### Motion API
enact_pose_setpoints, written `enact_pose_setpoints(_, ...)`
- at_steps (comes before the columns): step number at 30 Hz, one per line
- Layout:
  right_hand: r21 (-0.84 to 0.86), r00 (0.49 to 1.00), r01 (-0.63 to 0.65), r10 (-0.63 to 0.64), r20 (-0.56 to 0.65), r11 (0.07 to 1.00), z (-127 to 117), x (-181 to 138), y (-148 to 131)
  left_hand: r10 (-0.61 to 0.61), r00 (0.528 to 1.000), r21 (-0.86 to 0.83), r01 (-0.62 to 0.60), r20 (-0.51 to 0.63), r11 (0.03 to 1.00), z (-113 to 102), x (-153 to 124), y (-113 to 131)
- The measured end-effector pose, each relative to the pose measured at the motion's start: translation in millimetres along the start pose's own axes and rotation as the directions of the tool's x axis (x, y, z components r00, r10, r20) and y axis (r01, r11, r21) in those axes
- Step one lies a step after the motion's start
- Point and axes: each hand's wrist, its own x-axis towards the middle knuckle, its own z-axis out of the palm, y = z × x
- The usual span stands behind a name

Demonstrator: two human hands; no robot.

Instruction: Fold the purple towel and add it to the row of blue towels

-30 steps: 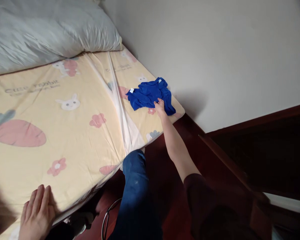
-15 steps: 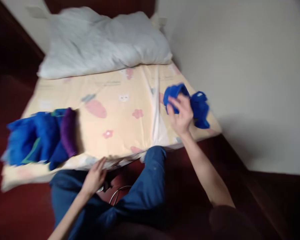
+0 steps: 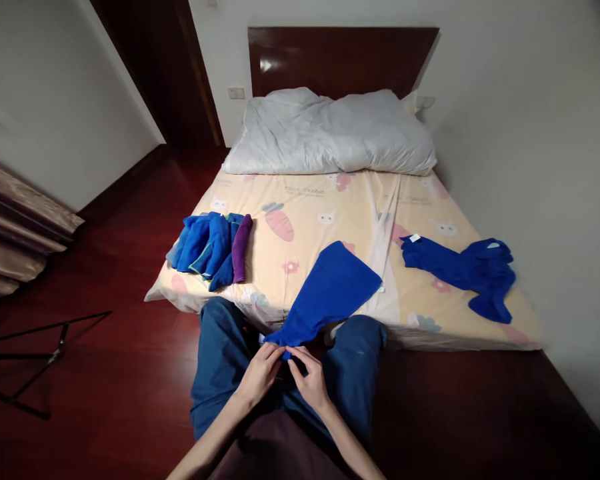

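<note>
A blue towel (image 3: 330, 287) lies spread over the bed's front edge, its far end wide and flat on the sheet. It narrows to a gathered corner between my knees. My left hand (image 3: 260, 375) pinches that corner, fingers closed on the cloth. Close beside it, my right hand (image 3: 309, 379) also pinches the same end between thumb and fingers. A small white tag shows at the towel's right edge.
More crumpled blue towels (image 3: 460, 267) lie on the bed's right side. At left sit a blue pile (image 3: 207, 247) and a rolled purple towel (image 3: 242, 248). A grey-white quilt (image 3: 330, 137) lies by the headboard (image 3: 340, 60). Black tripod legs (image 3: 55, 353) stand on the floor at left.
My right hand has come from the bed's right side to my lap, bringing a blue towel. My left hand has moved from the bed edge onto the towel's corner. The view has swung left and up.
</note>
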Motion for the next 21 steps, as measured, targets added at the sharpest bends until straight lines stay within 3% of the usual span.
enact_pose_setpoints(3, -0.075, 0.998, 0.044, -0.042, 0.037, 0.996, -12, 11, 0, 0.001, 1.000, 0.048, -0.001, -0.010, 0.999, -13, 1, 0)
enact_pose_setpoints(7, -0.155, 0.999, 0.009, -0.015, -0.038, 0.988, 3, 8, -2, 0.008, 0.999, 0.010, -0.007, -0.035, 1.000, -9, -13, 3)
enact_pose_setpoints(11, -0.018, 0.989, 0.034, -0.031, 0.147, 0.999, 18, -6, -12, 0.057, 0.994, -0.029, -0.060, -0.089, 0.998, 2, -31, 3)
enact_pose_setpoints(13, -0.011, 0.990, 0.012, -0.011, 0.139, 1.000, 21, -14, -17, 0.055, 0.985, -0.032, -0.061, -0.166, 0.998, 0, -36, 3)
enact_pose_setpoints(16, -0.091, 0.988, 0.048, -0.034, 0.151, 0.995, 22, -21, -18, 0.048, 0.953, -0.027, -0.059, -0.299, 0.998, -15, -38, 3)
enact_pose_setpoints(19, -0.150, 0.973, 0.111, -0.077, 0.217, 0.982, 16, -16, -11, 0.094, 0.929, -0.027, -0.111, -0.358, 0.993, -34, -38, 8)
enact_pose_setpoints(21, -0.207, 0.981, 0.129, -0.094, 0.172, 0.970, 6, -7, -2, 0.084, 0.914, -0.032, -0.106, -0.397, 0.994, -47, -38, 12)
